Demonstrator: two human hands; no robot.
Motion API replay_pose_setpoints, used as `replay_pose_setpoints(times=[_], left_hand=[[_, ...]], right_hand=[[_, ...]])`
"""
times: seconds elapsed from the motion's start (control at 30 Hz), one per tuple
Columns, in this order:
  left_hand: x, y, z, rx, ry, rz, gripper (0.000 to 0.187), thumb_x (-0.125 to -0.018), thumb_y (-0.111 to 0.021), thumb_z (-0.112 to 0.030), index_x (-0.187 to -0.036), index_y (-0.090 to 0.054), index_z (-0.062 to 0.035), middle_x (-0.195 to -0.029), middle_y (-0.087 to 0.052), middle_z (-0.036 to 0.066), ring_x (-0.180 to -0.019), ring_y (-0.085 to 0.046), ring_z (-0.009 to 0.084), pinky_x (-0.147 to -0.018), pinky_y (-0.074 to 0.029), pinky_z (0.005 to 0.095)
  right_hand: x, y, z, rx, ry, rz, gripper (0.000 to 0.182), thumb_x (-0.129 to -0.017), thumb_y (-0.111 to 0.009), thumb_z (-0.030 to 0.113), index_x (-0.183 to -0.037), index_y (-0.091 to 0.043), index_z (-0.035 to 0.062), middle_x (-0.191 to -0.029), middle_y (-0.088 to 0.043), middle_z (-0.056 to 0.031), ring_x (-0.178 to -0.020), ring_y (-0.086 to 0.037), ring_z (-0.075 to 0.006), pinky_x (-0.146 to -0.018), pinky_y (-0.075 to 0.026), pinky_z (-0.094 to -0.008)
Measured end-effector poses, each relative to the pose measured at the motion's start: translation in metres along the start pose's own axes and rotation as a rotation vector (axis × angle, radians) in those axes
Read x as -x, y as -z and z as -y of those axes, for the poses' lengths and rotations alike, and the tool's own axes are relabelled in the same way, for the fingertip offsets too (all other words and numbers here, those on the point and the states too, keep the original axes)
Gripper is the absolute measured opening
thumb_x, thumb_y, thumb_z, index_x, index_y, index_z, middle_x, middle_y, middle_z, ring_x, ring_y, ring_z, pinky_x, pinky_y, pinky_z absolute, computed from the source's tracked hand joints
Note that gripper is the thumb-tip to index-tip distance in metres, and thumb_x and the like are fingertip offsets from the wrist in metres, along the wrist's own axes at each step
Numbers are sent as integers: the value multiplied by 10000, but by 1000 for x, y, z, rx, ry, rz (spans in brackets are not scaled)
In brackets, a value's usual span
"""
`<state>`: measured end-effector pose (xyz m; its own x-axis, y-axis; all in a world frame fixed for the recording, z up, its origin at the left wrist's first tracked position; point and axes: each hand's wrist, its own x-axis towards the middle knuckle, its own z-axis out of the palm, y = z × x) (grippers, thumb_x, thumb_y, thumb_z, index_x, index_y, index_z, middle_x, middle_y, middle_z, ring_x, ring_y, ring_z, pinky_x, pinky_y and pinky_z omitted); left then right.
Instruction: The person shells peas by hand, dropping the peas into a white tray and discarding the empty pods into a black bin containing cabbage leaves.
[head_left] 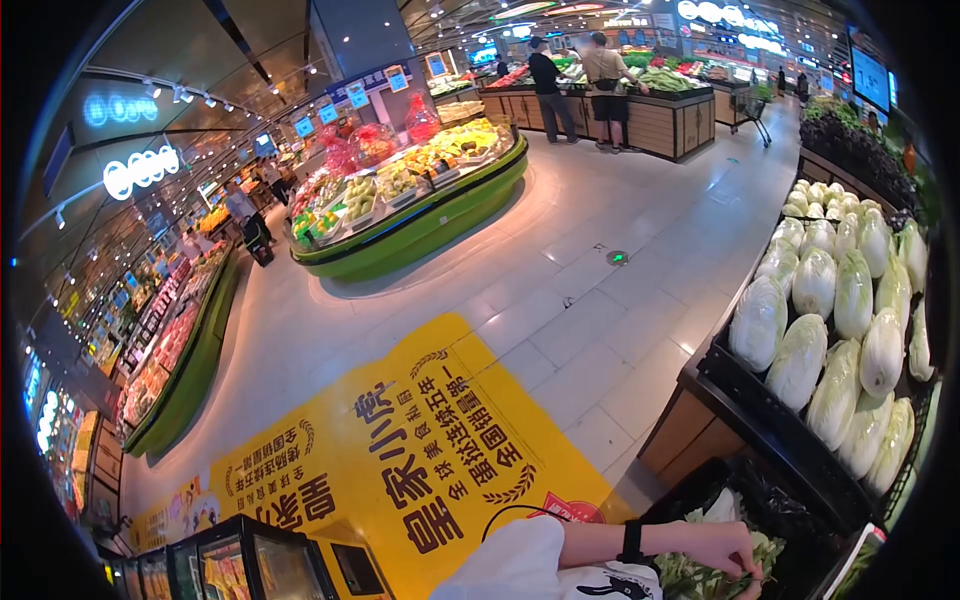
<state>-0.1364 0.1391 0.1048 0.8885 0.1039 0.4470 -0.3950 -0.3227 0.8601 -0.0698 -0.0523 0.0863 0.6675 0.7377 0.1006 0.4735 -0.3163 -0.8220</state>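
At the lower right, my left hand (722, 548) reaches out of a white sleeve, with a black band on the wrist. Its fingers are bent together over loose green leaves (690, 577) in a black bin (790, 545); what they pinch is too small to make out. Only a small bit of skin at the bottom edge beside the leaves might belong to my right hand, which I cannot make out. Up and to the right of the bin, pale napa cabbages (815, 283) lie in rows in a black crate (765, 400).
A green-edged fruit stand (400, 235) curves across the upper middle. Two people (605, 85) are at a wooden produce counter (665, 130) behind it. A shopping cart (755, 120) is farther right. A yellow floor mat (430, 420) and glass-fronted case (240, 570) are at the lower left.
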Motion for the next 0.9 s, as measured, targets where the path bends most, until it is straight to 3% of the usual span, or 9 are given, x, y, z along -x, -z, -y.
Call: replay_pose_setpoints(times=[0.23, 0.47, 0.53, 0.57, 0.67, 0.7, 0.73, 0.8, 0.9], left_hand=[[-3, -5, 5, -21, -73, 87, 263, -624, -621, -25, -885, -649, -35, -676, -601, 101, -555, -564, 186, -534, -446, 288], [-16, -11, 4, 136, 102, 38, 169, -673, -639, -67, -815, -558, -23, -678, -522, 72, -631, -555, 208, -572, -444, 306], [-22, -1, -9, -13, 220, 76, 172, -757, -590, -157, -819, -503, -22, -622, -471, 87, -622, -524, 212, -538, -395, 306], [-24, -3, 2, -148, 258, 226, 193, -790, -559, -201, -782, -514, -13, -652, -510, 119, -645, -537, 274, -584, -426, 346], [-23, -19, 16, -234, 192, 268, 225, -815, -519, -230, -756, -531, -13, -698, -542, 152, -687, -536, 332, -616, -432, 393], [-26, -18, 13, -251, 205, 256, 223, -811, -503, -225, -740, -549, -19, -737, -561, 171, -710, -540, 356, -623, -432, 415], [-34, -10, -1, -263, 180, 321, 202, -795, -497, -211, -754, -556, -22, -726, -561, 173, -707, -549, 353, -615, -437, 416], [-43, -6, -17, -518, 159, 534, 171, -798, -458, -154, -763, -573, -33, -741, -573, 163, -710, -565, 336, -641, -464, 409], [-32, -12, -12, -319, 49, 397, 149, -818, -466, -119, -766, -581, -39, -682, -555, 138, -647, -561, 297, -571, -454, 377]], right_hand=[[-4, -3, 32, -178, -18, 53, 448, -843, -512, 128, -1253, -371, 15, -1145, -471, -146, -1003, -473, -249, -856, -367, -306], [-23, -28, 18, -932, -351, -396, 433, -842, -502, 160, -1248, -393, 60, -1118, -515, -115, -965, -525, -230, -815, -431, -327], [-30, -29, 14, -1099, -384, -548, 429, -841, -499, 170, -1247, -399, 73, -1111, -528, -106, -954, -540, -225, -803, -450, -334], [-35, -30, 13, -1158, -392, -610, 427, -841, -497, 174, -1246, -402, 80, -1107, -534, -102, -949, -547, -222, -797, -459, -337], [-33, -29, -36, -1137, -314, -609, 484, -816, -525, 109, -1274, -370, 86, -1147, -507, -89, -967, -541, -207, -792, -464, -318], [-38, -28, -4, -1167, -305, -729, 503, -791, -542, 57, -1266, -378, 78, -1099, -522, -81, -934, -544, -193, -766, -467, -299], [-38, -22, -4, -1146, -343, -716, 605, -710, -574, -10, -1272, -357, 41, -1185, -466, -92, -1045, -483, -213, -867, -418, -313], [-36, -12, 23, -1139, -325, -642, 585, -704, -576, -36, -1244, -376, 65, -1105, -499, -98, -918, -535, -184, -712, -474, -275], [-29, -6, 31, -1206, -311, -643, 497, -729, -598, -30, -1178, -401, 52, -896, -543, -65, -682, -551, -140, -532, -459, -245]])
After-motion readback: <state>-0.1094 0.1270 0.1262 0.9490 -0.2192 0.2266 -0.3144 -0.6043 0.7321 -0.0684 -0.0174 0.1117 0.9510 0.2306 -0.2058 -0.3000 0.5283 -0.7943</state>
